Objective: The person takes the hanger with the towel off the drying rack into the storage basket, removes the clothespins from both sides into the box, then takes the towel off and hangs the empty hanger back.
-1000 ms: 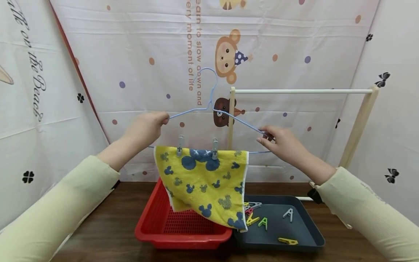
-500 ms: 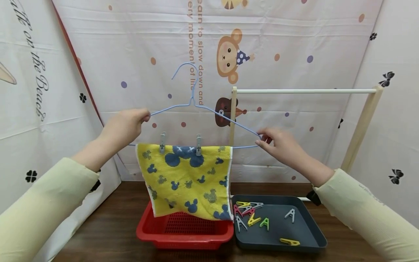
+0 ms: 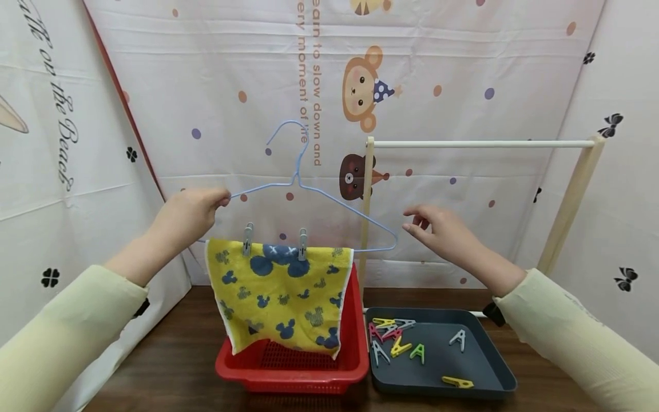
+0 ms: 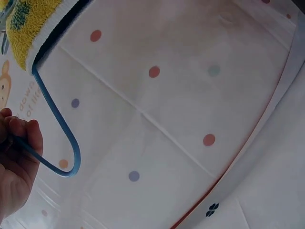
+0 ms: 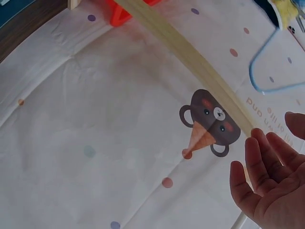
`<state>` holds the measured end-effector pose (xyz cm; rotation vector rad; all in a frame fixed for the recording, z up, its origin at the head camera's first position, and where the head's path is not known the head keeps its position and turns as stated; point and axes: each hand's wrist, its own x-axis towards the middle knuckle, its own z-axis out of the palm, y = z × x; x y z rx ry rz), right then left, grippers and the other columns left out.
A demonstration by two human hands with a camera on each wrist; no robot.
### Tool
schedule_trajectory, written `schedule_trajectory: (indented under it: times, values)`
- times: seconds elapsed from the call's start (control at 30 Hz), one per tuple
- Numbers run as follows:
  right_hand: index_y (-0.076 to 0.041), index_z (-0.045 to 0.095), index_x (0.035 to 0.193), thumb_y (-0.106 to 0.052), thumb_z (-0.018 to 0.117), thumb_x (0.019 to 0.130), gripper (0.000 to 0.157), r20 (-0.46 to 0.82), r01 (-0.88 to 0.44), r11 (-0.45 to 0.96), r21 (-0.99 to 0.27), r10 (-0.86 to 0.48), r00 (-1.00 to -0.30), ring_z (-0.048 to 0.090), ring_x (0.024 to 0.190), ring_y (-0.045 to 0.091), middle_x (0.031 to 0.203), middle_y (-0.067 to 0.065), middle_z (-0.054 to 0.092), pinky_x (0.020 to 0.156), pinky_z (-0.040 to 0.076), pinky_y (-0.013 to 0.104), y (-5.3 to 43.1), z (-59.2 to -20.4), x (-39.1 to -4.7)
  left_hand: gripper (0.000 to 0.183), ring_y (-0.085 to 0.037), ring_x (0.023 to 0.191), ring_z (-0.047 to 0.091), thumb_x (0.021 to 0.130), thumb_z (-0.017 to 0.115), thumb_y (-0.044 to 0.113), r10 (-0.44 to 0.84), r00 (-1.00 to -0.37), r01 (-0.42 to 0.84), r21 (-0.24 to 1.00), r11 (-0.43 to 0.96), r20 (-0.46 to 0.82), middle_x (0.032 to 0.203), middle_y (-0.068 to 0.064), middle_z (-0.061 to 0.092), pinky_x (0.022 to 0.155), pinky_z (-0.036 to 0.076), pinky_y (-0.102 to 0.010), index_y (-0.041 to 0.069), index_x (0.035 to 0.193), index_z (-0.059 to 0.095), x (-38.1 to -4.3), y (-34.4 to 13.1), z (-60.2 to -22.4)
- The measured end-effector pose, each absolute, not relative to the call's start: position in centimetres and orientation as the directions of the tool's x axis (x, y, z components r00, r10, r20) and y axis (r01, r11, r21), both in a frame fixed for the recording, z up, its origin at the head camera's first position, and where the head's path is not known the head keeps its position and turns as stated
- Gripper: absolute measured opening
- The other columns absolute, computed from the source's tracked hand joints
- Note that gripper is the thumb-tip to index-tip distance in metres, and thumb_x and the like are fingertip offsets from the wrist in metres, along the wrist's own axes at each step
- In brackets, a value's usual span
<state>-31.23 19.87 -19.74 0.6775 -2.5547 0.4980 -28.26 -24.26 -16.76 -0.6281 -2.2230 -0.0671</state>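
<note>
My left hand grips the left shoulder of a blue wire clothes hanger; in the left wrist view the fingers curl round the blue wire. A yellow towel with blue mouse-head prints hangs over the hanger's lower bar. Two grey clothespins clip its top edge. My right hand is off the hanger, just right of its right corner, with thumb and fingers apart. The right wrist view shows that hand with relaxed fingers and nothing in them.
Below the towel stands a red plastic basket. A dark grey tray beside it holds several coloured clothespins. Behind the tray rises a wooden rack with a white rail. Printed curtains surround the brown table.
The hanger and towel first moved left with both hands, then dipped lower. My right hand has let go of the hanger's right corner; the left hand keeps its grip.
</note>
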Motion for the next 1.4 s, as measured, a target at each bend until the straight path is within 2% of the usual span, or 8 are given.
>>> schedule_trajectory:
  times: [0.1,0.27,0.43,0.6,0.77,0.87,1.13,1.4]
  values:
    - [0.003,0.062,0.132,-0.023,0.061,0.103,0.039,0.497,-0.525,0.817,-0.24,-0.361,-0.789,0.061,0.091,0.027,0.103,0.017,0.07,0.074,0.05,0.035,20.4,-19.9,-31.2,0.008,-0.024,0.067,0.065,0.096,0.062,-0.004,0.411,-0.578,0.463,-0.131,0.877,0.705,0.094,-0.02,0.077,0.062,0.057,-0.043,0.0,0.098,0.069,-28.3,-24.0,-17.8]
    - [0.002,0.061,0.133,-0.026,0.058,0.105,0.039,0.494,-0.512,0.822,-0.249,-0.347,-0.797,0.062,0.095,0.028,0.108,0.018,0.07,0.077,0.052,0.039,21.5,-20.3,-30.7,0.007,-0.025,0.071,0.07,0.094,0.066,-0.004,0.423,-0.58,0.498,-0.109,0.861,0.696,0.089,-0.018,0.077,0.07,0.061,-0.045,0.0,0.097,0.071,-28.4,-23.2,-19.4]
    - [0.002,0.065,0.126,-0.022,0.059,0.104,0.033,0.525,-0.519,0.828,-0.212,-0.351,-0.776,0.063,0.094,0.028,0.103,0.016,0.071,0.079,0.053,0.042,22.9,-21.0,-29.8,0.011,-0.02,0.065,0.064,0.091,0.067,-0.007,0.433,-0.581,0.51,-0.106,0.853,0.689,0.084,-0.013,0.076,0.068,0.062,-0.042,0.003,0.094,0.071,-28.6,-22.7,-20.7]
    - [0.002,0.067,0.123,-0.022,0.06,0.104,0.032,0.521,-0.506,0.841,-0.191,-0.35,-0.779,0.063,0.084,0.022,0.101,0.014,0.071,0.07,0.053,0.033,23.8,-21.8,-28.7,0.014,-0.018,0.064,0.058,0.091,0.066,-0.008,0.428,-0.619,0.511,-0.076,0.856,0.658,0.079,-0.009,0.072,0.068,0.061,-0.041,0.006,0.09,0.069,-28.9,-22.4,-21.9]
    - [0.001,0.068,0.121,-0.023,0.062,0.102,0.031,0.512,-0.492,0.852,-0.181,-0.345,-0.787,0.062,0.08,0.019,0.1,0.013,0.072,0.064,0.051,0.028,24.2,-22.9,-28.0,0.016,-0.014,0.061,0.055,0.092,0.066,-0.007,0.406,-0.699,0.5,-0.005,0.866,0.589,0.076,-0.007,0.069,0.059,0.056,-0.032,0.008,0.089,0.067,-29.1,-22.0,-22.9]
    - [0.001,0.069,0.12,-0.022,0.063,0.101,0.029,0.52,-0.485,0.857,-0.175,-0.337,-0.785,0.062,0.087,0.022,0.1,0.013,0.072,0.068,0.052,0.03,24.3,-23.3,-27.9,0.017,-0.013,0.063,0.055,0.091,0.067,-0.006,0.398,-0.737,0.492,0.029,0.87,0.546,0.076,-0.005,0.069,0.061,0.055,-0.029,0.01,0.087,0.067,-29.4,-21.6,-23.5]
    - [0.0,0.069,0.119,-0.022,0.063,0.101,0.028,0.532,-0.484,0.86,-0.163,-0.337,-0.777,0.065,0.094,0.027,0.102,0.013,0.073,0.072,0.055,0.037,24.6,-23.8,-27.7,0.013,-0.014,0.075,0.061,0.091,0.07,0.0,0.383,-0.821,0.478,0.141,0.867,0.423,0.082,-0.002,0.072,0.075,0.061,-0.038,0.013,0.091,0.07,-30.5,-21.2,-25.8]
    - [-0.002,0.069,0.118,-0.023,0.062,0.103,0.027,0.512,-0.483,0.863,-0.152,-0.349,-0.785,0.066,0.096,0.027,0.105,0.012,0.073,0.077,0.057,0.044,24.9,-24.2,-27.5,0.012,-0.012,0.071,0.056,0.091,0.07,0.005,0.379,-0.846,0.466,0.174,0.868,0.374,0.075,0.002,0.065,0.07,0.052,-0.031,0.015,0.085,0.067,-31.6,-21.3,-28.2]
